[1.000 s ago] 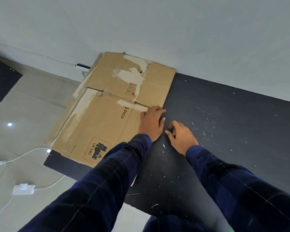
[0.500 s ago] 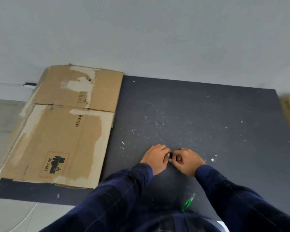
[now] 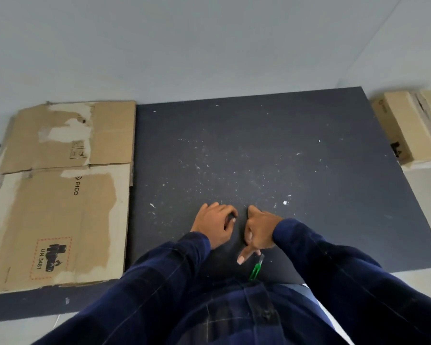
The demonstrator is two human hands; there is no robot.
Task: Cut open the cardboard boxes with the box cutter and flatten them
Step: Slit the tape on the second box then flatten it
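— Two grips down low, close together. What's the left grip doing?

— Knuckles up, fingers curled in toward the thumb, resting on the black mat. Whether anything small sits inside that curl, I can't tell from here.

— And the right grip?

— Released, grasping nothing. It sits just beside the left one, turned round so that its fingers point back toward the person's own body.

— Where's the box cutter?

— It's a green one, lying on the mat right in front of the person, just beside those right fingertips. Near them, but not touching as far as I can see. Neither grip has it.

— Arms?

— Dark blue checked sleeves on both.

— And the boxes?

— One flattened cardboard box lies off to the left, well apart from the grips. It overlaps the mat's left side, and a dark strip of mat shows below its near edge. It's printed PICO, with a red-dashed UN 3481 label at the near corner and pale patches where the top paper is torn away.

— Any other?

— An unflattened cardboard box, with a dark slit along its top, on the pale floor just beside the mat's far right corner, near the grey wall.

— The mat itself?

— Sprinkled with white specks, thickest ahead of the grips.
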